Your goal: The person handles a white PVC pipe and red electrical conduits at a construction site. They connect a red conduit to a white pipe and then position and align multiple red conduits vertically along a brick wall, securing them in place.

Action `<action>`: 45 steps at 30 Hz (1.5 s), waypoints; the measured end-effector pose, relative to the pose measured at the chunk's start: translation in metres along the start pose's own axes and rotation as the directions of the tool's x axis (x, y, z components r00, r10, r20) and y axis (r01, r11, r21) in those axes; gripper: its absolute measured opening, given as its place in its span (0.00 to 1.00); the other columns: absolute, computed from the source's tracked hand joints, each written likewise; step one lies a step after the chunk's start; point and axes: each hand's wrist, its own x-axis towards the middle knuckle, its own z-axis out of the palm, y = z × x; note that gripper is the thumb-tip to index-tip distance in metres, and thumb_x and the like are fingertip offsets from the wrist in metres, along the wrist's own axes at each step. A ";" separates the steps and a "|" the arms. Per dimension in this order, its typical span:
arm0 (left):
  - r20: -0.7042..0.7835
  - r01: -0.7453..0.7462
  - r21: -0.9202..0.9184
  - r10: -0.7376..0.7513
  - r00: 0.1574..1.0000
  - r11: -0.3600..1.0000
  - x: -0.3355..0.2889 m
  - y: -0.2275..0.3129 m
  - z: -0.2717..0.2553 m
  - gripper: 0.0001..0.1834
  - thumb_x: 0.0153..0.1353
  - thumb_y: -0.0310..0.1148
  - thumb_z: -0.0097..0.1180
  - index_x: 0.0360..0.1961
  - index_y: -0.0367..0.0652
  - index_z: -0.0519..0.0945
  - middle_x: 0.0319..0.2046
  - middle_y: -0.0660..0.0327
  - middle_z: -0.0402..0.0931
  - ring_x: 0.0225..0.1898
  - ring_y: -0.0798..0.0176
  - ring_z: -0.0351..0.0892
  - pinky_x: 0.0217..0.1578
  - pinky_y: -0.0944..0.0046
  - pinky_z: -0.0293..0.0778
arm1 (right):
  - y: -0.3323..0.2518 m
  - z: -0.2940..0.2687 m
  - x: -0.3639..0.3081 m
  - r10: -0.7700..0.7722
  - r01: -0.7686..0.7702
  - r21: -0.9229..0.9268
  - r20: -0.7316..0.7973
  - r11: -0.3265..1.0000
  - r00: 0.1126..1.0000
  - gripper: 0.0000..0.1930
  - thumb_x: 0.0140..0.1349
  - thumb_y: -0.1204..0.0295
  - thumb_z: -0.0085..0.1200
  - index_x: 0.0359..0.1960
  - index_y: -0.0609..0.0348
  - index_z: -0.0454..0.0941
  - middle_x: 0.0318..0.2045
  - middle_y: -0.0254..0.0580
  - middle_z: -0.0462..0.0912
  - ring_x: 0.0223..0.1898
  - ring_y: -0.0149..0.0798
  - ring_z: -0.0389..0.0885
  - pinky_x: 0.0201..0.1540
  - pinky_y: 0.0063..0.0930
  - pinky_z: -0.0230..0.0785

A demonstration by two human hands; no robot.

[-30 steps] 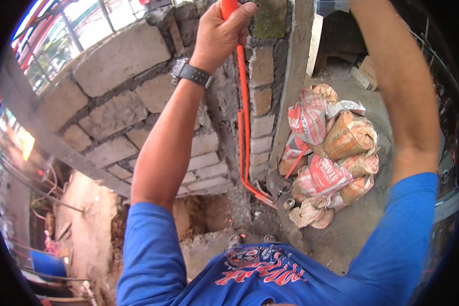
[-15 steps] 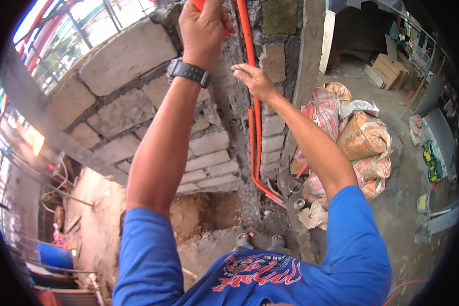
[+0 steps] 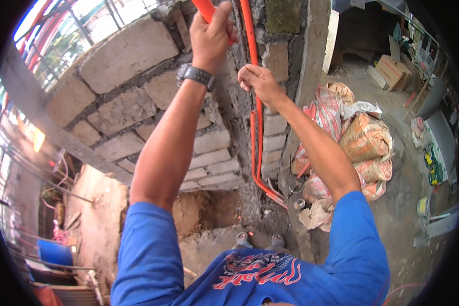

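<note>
My left hand (image 3: 210,38), with a dark watch on its wrist, is wrapped round an orange plastic pipe (image 3: 204,9) raised near the top of the view. To its right and lower, my right hand (image 3: 260,84) has its fingers curled in a pinch. A thin dark strand seems to show below those fingers, but it is too small to name. Right behind that hand, a long orange conduit (image 3: 249,30) runs down the block wall. A shorter orange conduit (image 3: 253,137) stands beside it, and both bend toward the ground at the bottom.
The wall of rough blocks (image 3: 130,43) fills the middle and left. Stacked woven sacks (image 3: 364,137) lie to the right past a concrete post edge (image 3: 311,46). A dug hollow (image 3: 214,209) lies at the wall's foot. A blue drum (image 3: 55,253) is at lower left.
My left hand has shifted slightly right and down, and more of its orange pipe shows. The right hand has moved slightly right, its fingers curling in more.
</note>
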 end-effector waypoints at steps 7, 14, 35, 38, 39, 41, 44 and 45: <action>-0.009 0.200 -0.049 -0.201 0.980 0.979 -0.044 -0.062 -0.004 0.15 0.71 0.41 0.60 0.35 0.45 0.69 0.23 0.67 0.69 0.23 0.69 0.73 0.26 0.63 0.76 | -0.003 -0.002 0.003 0.104 -0.104 -0.003 -0.065 0.995 0.992 0.11 0.74 0.68 0.51 0.41 0.63 0.82 0.30 0.30 0.80 0.30 0.26 0.75 0.34 0.24 0.70; -0.067 0.240 -0.066 -0.245 0.967 0.968 -0.056 -0.083 -0.013 0.15 0.69 0.41 0.63 0.36 0.46 0.70 0.23 0.66 0.70 0.24 0.67 0.74 0.26 0.62 0.76 | 0.026 -0.016 -0.013 0.111 -0.133 0.296 0.088 0.946 0.990 0.10 0.74 0.70 0.51 0.45 0.66 0.79 0.35 0.35 0.81 0.35 0.32 0.80 0.44 0.31 0.75; -0.231 0.238 0.064 -0.218 0.948 0.969 -0.080 -0.068 0.015 0.15 0.68 0.42 0.63 0.36 0.43 0.72 0.21 0.66 0.71 0.19 0.71 0.75 0.20 0.63 0.82 | 0.046 0.034 -0.097 -0.091 -0.084 -0.280 -0.559 0.956 0.824 0.09 0.69 0.70 0.59 0.36 0.65 0.83 0.27 0.38 0.83 0.29 0.30 0.82 0.32 0.25 0.74; -0.253 0.202 0.099 -0.171 0.952 0.974 -0.089 -0.068 0.026 0.15 0.68 0.42 0.63 0.36 0.43 0.73 0.20 0.66 0.72 0.19 0.72 0.75 0.21 0.64 0.82 | 0.042 0.037 -0.093 0.184 -0.148 0.110 -0.517 0.983 0.836 0.11 0.70 0.68 0.58 0.35 0.65 0.83 0.26 0.37 0.82 0.27 0.29 0.82 0.29 0.23 0.74; -0.260 0.198 0.107 -0.165 0.952 0.974 -0.093 -0.068 0.029 0.15 0.68 0.42 0.63 0.36 0.42 0.74 0.20 0.66 0.73 0.19 0.72 0.75 0.21 0.64 0.82 | 0.041 0.040 -0.095 0.227 -0.163 0.167 -0.510 0.972 0.830 0.12 0.70 0.67 0.57 0.35 0.65 0.82 0.26 0.37 0.81 0.27 0.29 0.82 0.27 0.23 0.73; -0.255 0.186 0.107 -0.154 0.955 0.977 -0.098 -0.067 0.034 0.15 0.68 0.42 0.63 0.37 0.42 0.75 0.20 0.65 0.73 0.19 0.72 0.76 0.21 0.65 0.82 | 0.038 0.043 -0.099 0.254 -0.160 0.220 -0.511 0.962 0.821 0.12 0.71 0.67 0.56 0.34 0.65 0.81 0.25 0.37 0.80 0.26 0.30 0.81 0.26 0.22 0.72; -0.242 0.201 0.102 -0.172 0.955 0.974 -0.106 -0.063 0.038 0.16 0.68 0.43 0.63 0.38 0.40 0.76 0.20 0.65 0.74 0.20 0.72 0.77 0.22 0.66 0.81 | 0.033 0.045 -0.106 0.248 -0.144 0.224 -0.549 0.964 0.798 0.13 0.72 0.67 0.54 0.33 0.65 0.80 0.25 0.36 0.79 0.25 0.30 0.81 0.24 0.21 0.71; -0.246 0.211 0.108 -0.180 0.952 0.971 -0.107 -0.061 0.039 0.17 0.68 0.43 0.63 0.38 0.40 0.76 0.20 0.65 0.75 0.20 0.72 0.77 0.22 0.67 0.81 | 0.032 0.043 -0.106 0.251 -0.147 0.222 -0.567 0.964 0.784 0.14 0.73 0.67 0.53 0.33 0.65 0.80 0.25 0.36 0.79 0.25 0.29 0.80 0.24 0.20 0.70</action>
